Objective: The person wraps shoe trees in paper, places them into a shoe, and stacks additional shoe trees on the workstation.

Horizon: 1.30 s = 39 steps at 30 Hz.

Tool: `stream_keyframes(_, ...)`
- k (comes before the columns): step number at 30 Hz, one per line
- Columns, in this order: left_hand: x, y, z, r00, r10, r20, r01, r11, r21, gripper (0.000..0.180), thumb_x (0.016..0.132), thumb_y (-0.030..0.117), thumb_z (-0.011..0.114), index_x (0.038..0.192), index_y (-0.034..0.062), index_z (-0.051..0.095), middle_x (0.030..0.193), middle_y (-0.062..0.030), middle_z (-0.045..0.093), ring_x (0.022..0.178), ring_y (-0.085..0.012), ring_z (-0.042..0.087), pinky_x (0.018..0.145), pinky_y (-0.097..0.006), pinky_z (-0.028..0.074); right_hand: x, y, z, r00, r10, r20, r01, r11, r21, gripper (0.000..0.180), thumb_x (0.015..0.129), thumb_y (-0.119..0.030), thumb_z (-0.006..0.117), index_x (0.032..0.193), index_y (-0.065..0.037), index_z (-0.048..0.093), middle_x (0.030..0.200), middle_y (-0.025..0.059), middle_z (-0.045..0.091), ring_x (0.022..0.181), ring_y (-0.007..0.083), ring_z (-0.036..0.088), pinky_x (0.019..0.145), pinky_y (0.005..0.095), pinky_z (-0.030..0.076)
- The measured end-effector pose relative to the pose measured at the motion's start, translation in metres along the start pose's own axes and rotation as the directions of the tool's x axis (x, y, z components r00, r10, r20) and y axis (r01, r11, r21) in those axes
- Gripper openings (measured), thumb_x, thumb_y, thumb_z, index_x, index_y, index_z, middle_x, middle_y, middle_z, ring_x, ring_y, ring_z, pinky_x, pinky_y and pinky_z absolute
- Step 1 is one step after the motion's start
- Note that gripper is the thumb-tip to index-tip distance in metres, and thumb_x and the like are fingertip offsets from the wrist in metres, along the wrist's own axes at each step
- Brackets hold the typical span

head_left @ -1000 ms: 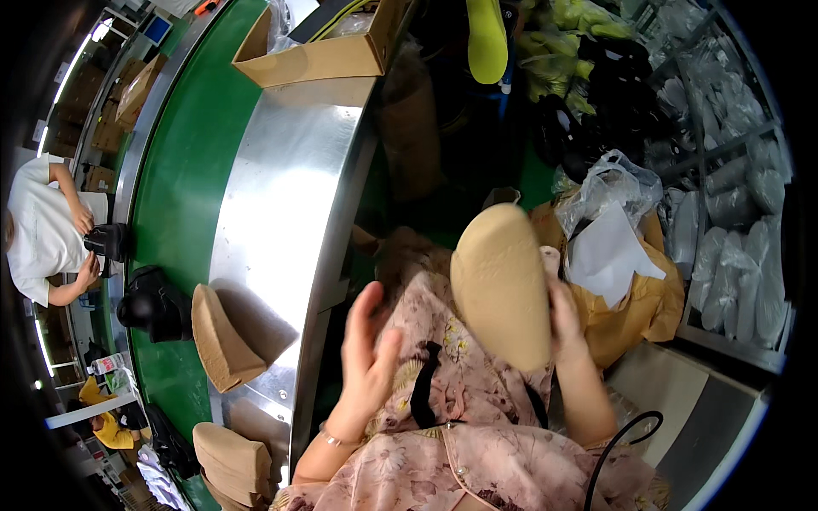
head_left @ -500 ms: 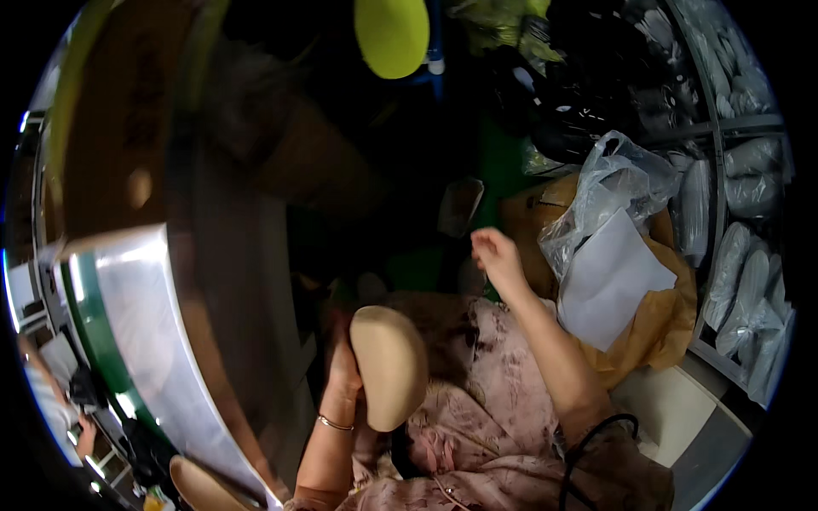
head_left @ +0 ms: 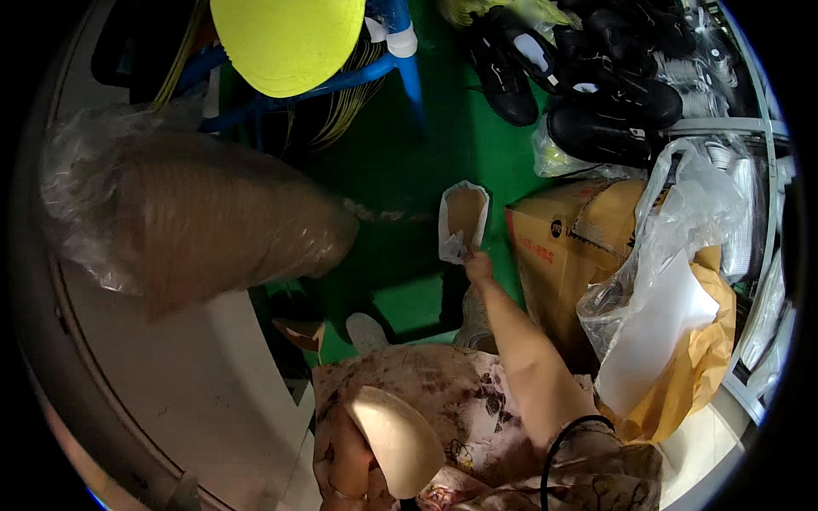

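On my lap, my left hand [head_left: 348,464] is wrapped round the side of a smooth beige, insole-shaped piece [head_left: 399,439]. Its fingers are partly hidden behind that piece. My right arm stretches forward over my knees. At its end my right hand [head_left: 479,266] is closed at the near edge of a small whitish plastic bag [head_left: 443,243], whose mouth shows a brown inside. What lies deeper in that bag I cannot make out.
Left stands a pale table [head_left: 204,375] with a plastic-wrapped stack of brown sheets [head_left: 239,217]. A cardboard box [head_left: 545,238] and a clear bag with white sheets [head_left: 656,315] are on the right. Black shoes [head_left: 596,132] lie beyond; a yellow-green seat [head_left: 290,38] is ahead.
The view has swung toward the floor ahead. My right hand has reached to the small plastic bag and closed at its edge. The beige piece stays in my left hand, now lower in view.
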<state>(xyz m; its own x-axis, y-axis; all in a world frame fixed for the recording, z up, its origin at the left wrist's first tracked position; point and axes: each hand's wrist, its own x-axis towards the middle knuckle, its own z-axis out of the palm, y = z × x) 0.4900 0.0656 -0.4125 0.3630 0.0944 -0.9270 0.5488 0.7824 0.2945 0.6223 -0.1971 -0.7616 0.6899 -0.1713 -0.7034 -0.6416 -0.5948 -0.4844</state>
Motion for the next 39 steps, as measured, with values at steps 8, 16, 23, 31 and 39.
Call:
stream_keyframes(8, -0.065, 0.011, 0.028, 0.982, 0.119, 0.143, -0.136, 0.984, 0.113, 0.037, 0.095, 0.037, 0.047, 0.109, 0.0042, 0.055, 0.073, -0.0033, 0.053, 0.046, -0.0091, 0.039, 0.040, -0.022, 0.030, -0.146, -0.170, -0.151, 0.803, -0.131, 0.581, -0.481, 0.433, 0.762, 0.031, 0.088, -0.018, 0.054, 0.117, -0.006, 0.051, 0.102, 0.0111, 0.063, 0.085, 0.0226, 0.063, 0.068, 0.0374, 0.054)
stream_keyframes(16, -0.197, 0.039, 0.083, 0.781, 0.388, 0.489, -0.384, 0.916, -0.114, 0.060, 0.086, 0.035, 0.064, 0.128, -0.0022, 0.043, 0.090, -0.0079, 0.064, 0.053, -0.0055, 0.039, 0.043, -0.018, 0.029, -0.442, -0.275, -0.245, 0.635, -0.270, 0.724, -0.709, 0.167, 0.685, 0.037, 0.090, -0.041, 0.049, 0.108, -0.008, 0.052, 0.065, 0.0106, 0.051, 0.042, 0.0134, 0.043, 0.036, 0.0210, 0.035)
stream_keyframes(23, -0.285, 0.014, 0.042, 0.682, 0.484, 0.548, -0.486, 0.860, -0.154, 0.018, 0.084, 0.010, 0.066, 0.099, 0.0046, 0.059, 0.073, 0.0017, 0.056, 0.054, -0.0052, 0.044, 0.047, -0.019, 0.032, -0.526, -0.196, -0.219, 0.295, -0.635, 0.714, -0.689, 0.376, 0.620, 0.046, 0.092, -0.039, 0.042, 0.123, -0.005, 0.046, 0.089, 0.0188, 0.056, 0.064, 0.0203, 0.057, 0.057, 0.0282, 0.047)
stream_keyframes(31, -0.356, -0.002, 0.005, 0.642, 0.682, 0.350, -0.610, 0.731, -0.306, 0.005, 0.087, 0.009, 0.062, 0.091, 0.0059, 0.061, 0.075, 0.0043, 0.058, 0.056, -0.0017, 0.046, 0.050, -0.017, 0.035, -0.585, -0.197, -0.252, 0.576, -0.811, 0.107, 0.402, 0.395, 0.826, 0.077, 0.079, -0.038, 0.069, 0.138, -0.006, 0.031, 0.127, 0.0155, 0.048, 0.114, 0.0257, 0.049, 0.097, 0.0389, 0.038)
stream_keyframes(39, -0.409, -0.029, -0.010, 0.483, 0.783, 0.393, -0.824, 0.558, -0.100, 0.023, 0.087, 0.014, 0.064, 0.107, 0.0023, 0.058, 0.091, 0.0003, 0.061, 0.077, -0.0052, 0.054, 0.069, -0.021, 0.045, -0.618, -0.180, -0.207, 0.585, -0.774, 0.242, 0.247, 0.454, 0.856, 0.079, 0.071, -0.031, 0.080, 0.128, 0.000, 0.036, 0.115, 0.0080, 0.051, 0.103, 0.0175, 0.052, 0.092, 0.0310, 0.041)
